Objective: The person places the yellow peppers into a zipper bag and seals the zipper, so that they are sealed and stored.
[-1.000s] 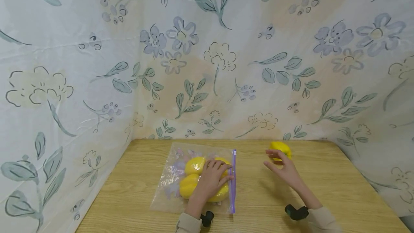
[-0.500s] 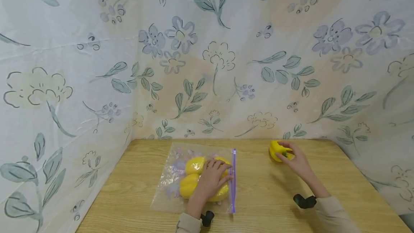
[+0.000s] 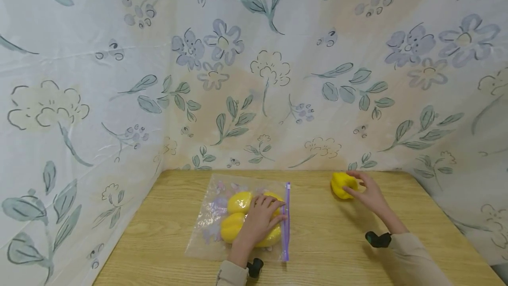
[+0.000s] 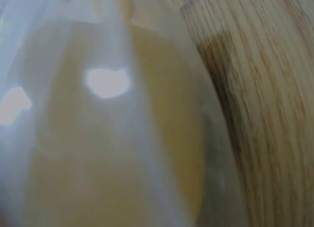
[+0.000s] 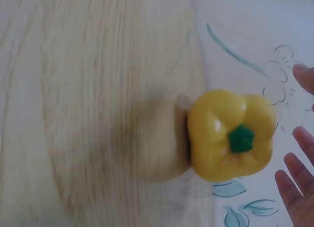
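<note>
In the head view my left hand (image 3: 259, 222) rests on a clear zip bag (image 3: 200, 237) with several yellow bell peppers (image 3: 232, 227) inside; part of the bag is hidden under it. A purple slider strip (image 3: 287, 224) runs down the bag's right edge. Through the film, a blurred yellow pepper (image 4: 171, 104) fills the left wrist view. Another yellow bell pepper (image 3: 340, 186) sits at the back right of the table. Beside it is my right hand (image 3: 369, 195), thumb and fingers spread. The right wrist view shows that pepper's green stem (image 5: 240, 138) facing the hand, with space before the fingers (image 5: 294, 173).
The wooden table (image 3: 317, 242) ends at the back against a floral cloth (image 3: 278, 100), which also hangs along both sides. Small dark cameras are worn on the left wrist (image 3: 255, 268) and right wrist (image 3: 378, 239).
My right hand has moved right and slightly back, from in front of the loose pepper to its right side. The left hand and bag stay put.
</note>
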`<state>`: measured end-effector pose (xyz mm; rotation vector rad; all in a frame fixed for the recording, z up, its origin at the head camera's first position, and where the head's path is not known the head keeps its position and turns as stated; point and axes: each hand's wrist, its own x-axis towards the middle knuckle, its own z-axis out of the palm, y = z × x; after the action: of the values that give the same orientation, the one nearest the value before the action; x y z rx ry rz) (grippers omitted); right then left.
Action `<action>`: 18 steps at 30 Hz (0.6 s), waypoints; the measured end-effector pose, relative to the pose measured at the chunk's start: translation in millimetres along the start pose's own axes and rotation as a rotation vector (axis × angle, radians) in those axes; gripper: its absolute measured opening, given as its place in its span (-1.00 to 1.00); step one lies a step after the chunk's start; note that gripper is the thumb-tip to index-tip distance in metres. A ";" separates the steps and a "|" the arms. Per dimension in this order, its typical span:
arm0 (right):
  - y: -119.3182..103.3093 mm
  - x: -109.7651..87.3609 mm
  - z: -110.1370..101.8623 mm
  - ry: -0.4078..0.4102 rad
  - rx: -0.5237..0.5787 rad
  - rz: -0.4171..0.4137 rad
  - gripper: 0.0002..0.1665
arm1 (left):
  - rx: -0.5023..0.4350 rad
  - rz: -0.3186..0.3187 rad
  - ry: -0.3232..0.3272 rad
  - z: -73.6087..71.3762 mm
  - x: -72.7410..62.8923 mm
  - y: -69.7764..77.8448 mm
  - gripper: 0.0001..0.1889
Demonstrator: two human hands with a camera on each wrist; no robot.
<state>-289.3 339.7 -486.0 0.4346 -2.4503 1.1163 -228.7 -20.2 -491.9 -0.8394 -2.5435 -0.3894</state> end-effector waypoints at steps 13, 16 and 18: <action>22.7 6.9 -3.4 -0.109 0.001 0.073 -0.37 | -0.008 0.016 0.026 1.3 0.0 -0.6 -0.61; 24.2 7.6 -4.3 -0.127 0.007 0.088 -0.37 | -0.004 0.021 0.031 0.7 -0.1 -0.1 -0.61; 24.7 8.2 -4.6 -0.131 0.009 0.091 -0.36 | 0.001 0.023 0.034 0.2 -0.1 0.2 -0.61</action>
<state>-306.1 357.9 -495.2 0.4147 -2.6031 1.1701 -228.5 -20.0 -492.1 -0.8539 -2.5002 -0.3911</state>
